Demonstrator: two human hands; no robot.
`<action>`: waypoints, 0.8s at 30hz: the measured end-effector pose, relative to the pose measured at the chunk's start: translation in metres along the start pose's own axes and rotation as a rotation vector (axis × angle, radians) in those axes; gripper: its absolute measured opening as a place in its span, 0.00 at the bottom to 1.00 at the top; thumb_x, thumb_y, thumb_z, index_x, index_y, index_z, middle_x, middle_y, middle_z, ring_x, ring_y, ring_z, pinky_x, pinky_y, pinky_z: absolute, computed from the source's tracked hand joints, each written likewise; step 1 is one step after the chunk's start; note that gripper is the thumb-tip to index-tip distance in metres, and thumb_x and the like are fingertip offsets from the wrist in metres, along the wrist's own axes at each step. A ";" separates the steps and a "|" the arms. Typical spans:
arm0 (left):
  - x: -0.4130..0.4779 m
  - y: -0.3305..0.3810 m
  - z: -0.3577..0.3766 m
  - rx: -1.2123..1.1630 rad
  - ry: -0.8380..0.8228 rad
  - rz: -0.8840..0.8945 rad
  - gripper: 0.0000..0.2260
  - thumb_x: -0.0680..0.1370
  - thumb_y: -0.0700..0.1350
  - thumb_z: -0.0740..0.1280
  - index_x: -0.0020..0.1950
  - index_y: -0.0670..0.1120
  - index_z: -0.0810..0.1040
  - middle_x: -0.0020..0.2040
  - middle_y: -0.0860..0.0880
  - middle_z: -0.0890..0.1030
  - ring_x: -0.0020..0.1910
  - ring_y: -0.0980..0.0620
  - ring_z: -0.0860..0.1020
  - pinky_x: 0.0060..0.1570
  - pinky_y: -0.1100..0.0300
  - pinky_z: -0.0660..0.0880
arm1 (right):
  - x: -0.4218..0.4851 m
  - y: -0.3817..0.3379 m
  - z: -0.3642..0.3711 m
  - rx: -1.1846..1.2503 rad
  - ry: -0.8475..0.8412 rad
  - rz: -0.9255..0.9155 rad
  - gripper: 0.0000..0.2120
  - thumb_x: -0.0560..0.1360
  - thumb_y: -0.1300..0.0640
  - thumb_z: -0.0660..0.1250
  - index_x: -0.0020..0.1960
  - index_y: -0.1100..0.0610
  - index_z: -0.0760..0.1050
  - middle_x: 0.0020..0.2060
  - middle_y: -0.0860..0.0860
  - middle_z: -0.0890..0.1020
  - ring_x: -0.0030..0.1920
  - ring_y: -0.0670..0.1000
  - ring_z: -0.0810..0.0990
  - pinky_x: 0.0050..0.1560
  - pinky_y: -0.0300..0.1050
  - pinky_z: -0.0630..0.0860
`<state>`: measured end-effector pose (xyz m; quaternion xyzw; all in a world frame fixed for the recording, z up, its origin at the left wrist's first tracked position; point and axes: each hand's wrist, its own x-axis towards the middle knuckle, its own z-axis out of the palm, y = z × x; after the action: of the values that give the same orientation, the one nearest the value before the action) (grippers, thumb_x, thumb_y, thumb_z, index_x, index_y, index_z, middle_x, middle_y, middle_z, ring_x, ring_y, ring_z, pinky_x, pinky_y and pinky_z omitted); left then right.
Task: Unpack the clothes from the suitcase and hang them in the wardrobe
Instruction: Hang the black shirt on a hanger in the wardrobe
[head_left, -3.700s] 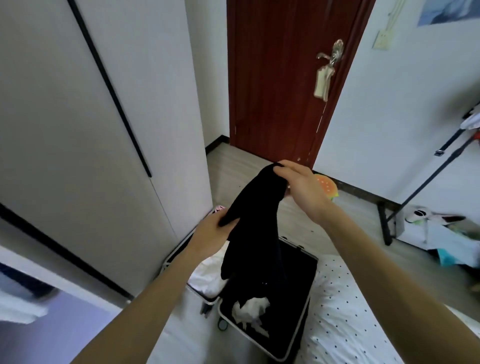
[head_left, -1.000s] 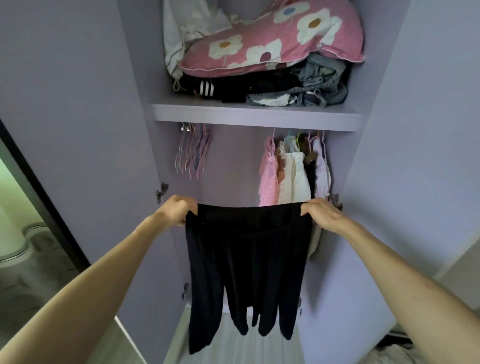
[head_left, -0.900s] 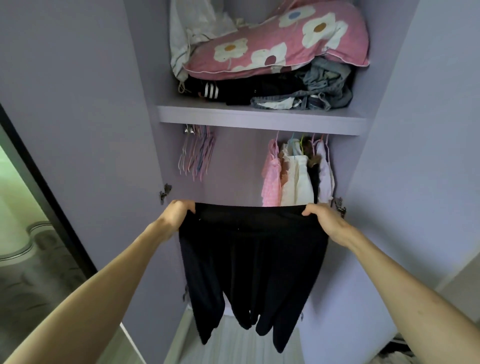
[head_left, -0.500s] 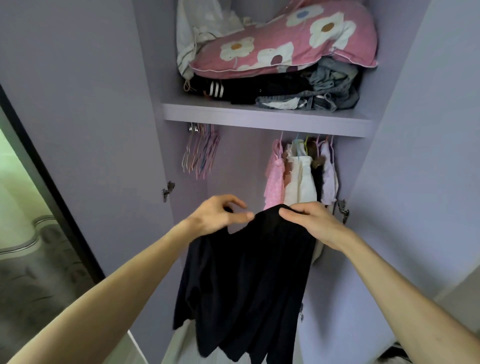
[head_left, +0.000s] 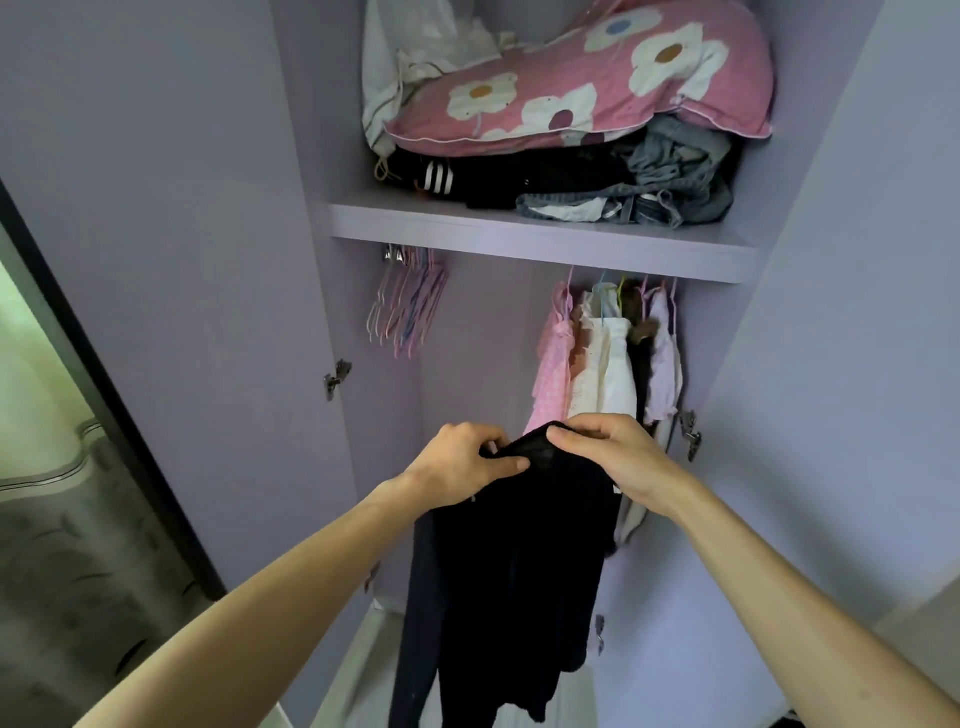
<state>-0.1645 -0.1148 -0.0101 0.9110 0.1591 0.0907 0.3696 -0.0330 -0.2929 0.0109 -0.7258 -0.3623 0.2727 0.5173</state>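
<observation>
From the head camera, the only view we have, we are looking into the open wardrobe (head_left: 488, 338). The black garment (head_left: 519, 571) hangs in front of its lower compartment, gathered at the top and falling in long loose folds below the frame's edge. The left hand (head_left: 462, 467) and the right hand (head_left: 613, 457) sit close together at its top edge. Each grip is narrow: fingers and thumb pinch the bunched cloth between them.

We judge the garment to be light, soft and limp. It has no stiffness of its own, so it will sag wherever it is let go, and it could slip off a smooth hanger. The best place to hold it is along the top edge, where we could spread it flat.

A bunch of empty hangers (head_left: 410, 312) hangs under the shelf (head_left: 540, 236) on the left. Hung clothes (head_left: 608, 364) fill the right, just behind the right hand. We think one hand must free itself to fetch a hanger. On the shelf lie folded clothes (head_left: 597, 182) under a pink flowered pillow (head_left: 587, 88).
</observation>
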 end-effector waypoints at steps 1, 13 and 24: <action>0.001 -0.004 -0.004 0.008 0.015 -0.016 0.11 0.76 0.57 0.71 0.38 0.55 0.76 0.35 0.56 0.78 0.31 0.57 0.76 0.33 0.68 0.70 | 0.004 0.002 -0.002 -0.021 -0.010 0.003 0.10 0.76 0.49 0.71 0.52 0.53 0.84 0.49 0.50 0.86 0.54 0.48 0.83 0.60 0.41 0.76; 0.040 -0.045 -0.107 0.630 0.277 0.034 0.10 0.80 0.54 0.60 0.55 0.51 0.75 0.49 0.50 0.81 0.45 0.42 0.80 0.47 0.51 0.78 | 0.134 0.031 0.057 -0.207 0.223 0.070 0.03 0.75 0.53 0.71 0.44 0.46 0.79 0.42 0.45 0.85 0.46 0.48 0.82 0.49 0.44 0.76; 0.111 -0.160 -0.191 1.302 0.295 0.092 0.16 0.77 0.56 0.69 0.57 0.45 0.77 0.50 0.46 0.80 0.39 0.45 0.82 0.28 0.57 0.63 | 0.314 0.006 0.118 -0.405 0.218 0.103 0.17 0.78 0.51 0.66 0.64 0.56 0.71 0.56 0.50 0.79 0.59 0.54 0.78 0.54 0.41 0.71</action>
<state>-0.1509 0.1560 0.0188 0.9319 0.1913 0.1153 -0.2857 0.0623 0.0249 -0.0386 -0.8574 -0.3140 0.1403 0.3829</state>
